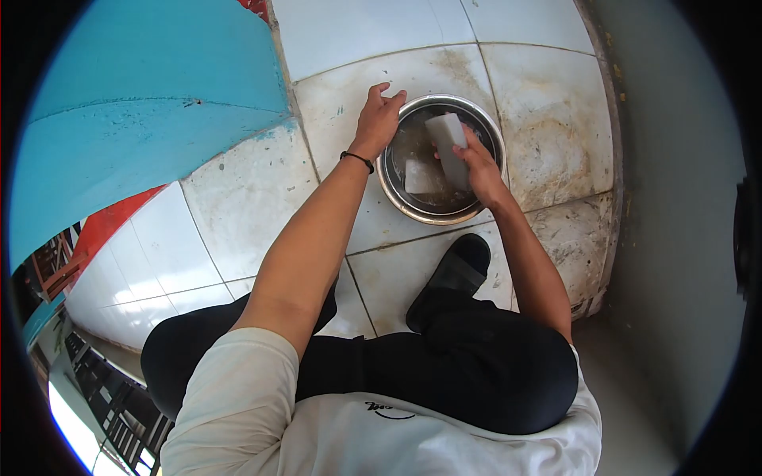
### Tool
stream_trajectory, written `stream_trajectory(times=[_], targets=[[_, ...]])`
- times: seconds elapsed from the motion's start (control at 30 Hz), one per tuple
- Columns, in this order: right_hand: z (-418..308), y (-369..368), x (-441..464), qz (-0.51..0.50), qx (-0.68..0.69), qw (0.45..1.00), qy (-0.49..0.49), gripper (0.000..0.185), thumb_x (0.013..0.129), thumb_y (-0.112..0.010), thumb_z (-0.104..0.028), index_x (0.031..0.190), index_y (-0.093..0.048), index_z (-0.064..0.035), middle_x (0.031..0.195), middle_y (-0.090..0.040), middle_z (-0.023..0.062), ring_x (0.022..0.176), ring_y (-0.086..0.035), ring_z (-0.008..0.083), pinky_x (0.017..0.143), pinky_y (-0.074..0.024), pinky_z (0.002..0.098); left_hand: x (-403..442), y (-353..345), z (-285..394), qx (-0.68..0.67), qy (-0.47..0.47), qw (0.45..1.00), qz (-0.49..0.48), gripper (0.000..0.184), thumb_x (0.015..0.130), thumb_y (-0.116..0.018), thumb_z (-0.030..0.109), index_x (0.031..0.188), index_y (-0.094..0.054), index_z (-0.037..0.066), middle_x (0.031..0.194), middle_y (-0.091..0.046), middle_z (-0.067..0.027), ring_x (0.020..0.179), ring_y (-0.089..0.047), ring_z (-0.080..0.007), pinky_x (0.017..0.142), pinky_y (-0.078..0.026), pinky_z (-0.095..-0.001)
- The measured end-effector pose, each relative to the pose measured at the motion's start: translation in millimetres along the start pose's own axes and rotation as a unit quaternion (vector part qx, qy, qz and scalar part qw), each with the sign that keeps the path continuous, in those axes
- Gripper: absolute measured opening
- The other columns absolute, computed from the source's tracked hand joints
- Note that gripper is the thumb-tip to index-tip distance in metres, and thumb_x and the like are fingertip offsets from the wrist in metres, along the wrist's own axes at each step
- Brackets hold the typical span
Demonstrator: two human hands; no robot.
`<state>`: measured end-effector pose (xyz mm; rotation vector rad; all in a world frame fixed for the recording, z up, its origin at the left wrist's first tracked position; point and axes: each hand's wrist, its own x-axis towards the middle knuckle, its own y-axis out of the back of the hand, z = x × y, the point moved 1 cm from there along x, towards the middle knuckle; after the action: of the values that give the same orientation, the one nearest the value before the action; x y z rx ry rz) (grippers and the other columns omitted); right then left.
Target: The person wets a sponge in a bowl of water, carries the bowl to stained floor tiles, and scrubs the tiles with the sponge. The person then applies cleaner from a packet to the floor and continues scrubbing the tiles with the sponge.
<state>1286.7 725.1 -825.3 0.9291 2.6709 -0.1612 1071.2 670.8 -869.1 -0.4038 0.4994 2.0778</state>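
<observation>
A round metal basin [405,208] holding murky brownish water stands on the floor tiles before me. My right hand [481,165] is closed around a grey-white rectangular block [449,143], tilted over the water inside the basin. What the block is made of I cannot tell. Below and left of it, a pale square piece [422,177] lies in the water. At the basin's upper left rim my left hand [379,119], with a dark band on its wrist, has its fingers apart and nothing in them. Whether it touches the rim is unclear.
Stained white tiles [548,119] surround the basin. A grey wall [675,198] rises at the right, and a turquoise surface [159,103] fills the upper left. My sandalled foot [456,274] is just below the basin. Dark railings [103,381] show at lower left.
</observation>
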Motion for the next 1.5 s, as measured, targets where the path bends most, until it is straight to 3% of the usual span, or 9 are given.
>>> stream_trajectory(times=[0.07, 0.17, 0.37, 0.77, 0.97, 1.17, 1.3, 1.43, 1.5], targets=[[-28.6, 0.3, -6.0, -0.018, 0.312, 0.941, -0.13, 0.05, 0.095, -0.05, -0.025, 0.144, -0.044, -0.0131, 0.116, -0.059, 0.0106, 0.098, -0.061, 0.021, 0.075, -0.053, 0.0402, 0.4, -0.2, 0.2, 0.001, 0.0, 1.0, -0.003, 0.064, 0.093, -0.059, 0.042, 0.139, -0.041, 0.001, 0.109, -0.066, -0.0147, 0.105, -0.063, -0.028, 0.093, -0.046, -0.0363], [-33.3, 0.9, -7.3, -0.026, 0.346, 0.929, -0.128, 0.044, 0.098, -0.046, -0.041, 0.132, -0.053, -0.0126, 0.104, -0.06, 0.0089, 0.08, -0.06, 0.0178, 0.064, -0.0533, 0.0352, -0.5, 1.0, 1.0, 0.016, -0.003, 1.0, -0.005, 0.064, 0.093, -0.06, 0.041, 0.139, -0.041, 0.001, 0.11, -0.066, -0.0144, 0.105, -0.062, -0.0279, 0.094, -0.045, -0.0362], [-41.9, -19.1, 6.6, 0.091, 0.275, 0.942, -0.169, 0.049, 0.096, -0.047, -0.061, 0.087, -0.055, -0.0137, 0.084, -0.059, 0.0035, 0.064, -0.056, 0.0155, 0.052, -0.046, 0.0307, -1.0, 0.8, 1.0, 0.008, -0.001, 1.0, -0.003, 0.063, 0.092, -0.06, 0.039, 0.139, -0.042, 0.0, 0.109, -0.066, -0.0138, 0.105, -0.063, -0.0276, 0.094, -0.045, -0.0359], [-27.9, -28.4, 16.8, 0.084, 0.136, 0.968, -0.195, 0.042, 0.098, -0.055, -0.047, 0.08, -0.062, -0.0104, 0.059, -0.053, -0.0004, 0.045, -0.048, 0.0108, 0.038, -0.0372, 0.0272, -6.8, 1.6, 17.5, 0.12, -0.033, 0.991, -0.038, 0.046, 0.091, -0.063, 0.045, 0.114, -0.062, 0.006, 0.093, -0.069, -0.0146, 0.093, -0.067, -0.0283, 0.081, -0.05, -0.0378], [-12.1, -28.5, 18.0, 0.028, -0.108, 0.984, -0.141, 0.052, 0.1, -0.049, -0.049, 0.078, -0.064, -0.0037, 0.067, -0.061, 0.0059, 0.061, -0.058, 0.0208, 0.061, -0.0503, 0.038, -31.4, 3.6, 26.8, 0.335, -0.141, 0.931, -0.024, 0.038, 0.095, -0.06, 0.046, 0.093, -0.057, 0.007, 0.071, -0.066, -0.0193, 0.071, -0.066, -0.0406, 0.059, -0.049, -0.0476], [-21.1, -37.3, 4.1, -0.118, 0.038, 0.99, -0.073, 0.049, 0.1, -0.05, -0.049, 0.123, -0.061, -0.0073, 0.121, -0.062, 0.0175, 0.11, -0.058, 0.0271, 0.098, -0.0433, 0.0371, -38.3, 6.7, 20.1, 0.35, -0.157, 0.924, 0.017, 0.032, 0.098, -0.059, 0.037, 0.091, -0.052, 0.007, 0.061, -0.059, -0.0217, 0.06, -0.06, -0.0447, 0.05, -0.042, -0.0489], [-63.8, 7.2, -8.9, -0.207, 0.016, 0.978, -0.002, 0.052, 0.093, -0.063, -0.022, 0.142, -0.048, -0.0133, 0.138, -0.051, 0.0118, 0.126, -0.049, 0.0238, 0.107, -0.0363, 0.0351, -49.7, 17.3, 9.0, 0.32, -0.126, 0.938, 0.037, 0.03, 0.099, -0.059, 0.034, 0.091, -0.054, 0.006, 0.058, -0.056, -0.0191, 0.051, -0.054, -0.0358, 0.048, -0.039, -0.0425], [-57.8, 69.0, 0.2, 0.014, -0.041, 0.997, 0.061, 0.054, 0.091, -0.063, -0.019, 0.143, -0.049, -0.0162, 0.137, -0.051, 0.0139, 0.123, -0.052, 0.0294, 0.104, -0.0413, 0.0362, -69.3, 24.0, 1.1, 0.301, -0.097, 0.945, 0.085, 0.03, 0.101, -0.057, 0.033, 0.091, -0.057, 0.005, 0.056, -0.052, -0.0119, 0.049, -0.048, -0.0213, 0.048, -0.037, -0.0356], [-46.4, 95.7, 10.6, 0.154, -0.25, 0.955, 0.04, 0.05, 0.093, -0.06, -0.026, 0.142, -0.05, -0.0191, 0.138, -0.049, 0.018, 0.123, -0.053, 0.0333, 0.104, -0.0422, 0.0409, -74.3, 26.0, -2.6, 0.293, -0.094, 0.946, 0.099, 0.029, 0.101, -0.056, 0.032, 0.093, -0.058, 0.004, 0.057, -0.051, -0.0084, 0.051, -0.047, -0.0172, 0.05, -0.037, -0.0333]])
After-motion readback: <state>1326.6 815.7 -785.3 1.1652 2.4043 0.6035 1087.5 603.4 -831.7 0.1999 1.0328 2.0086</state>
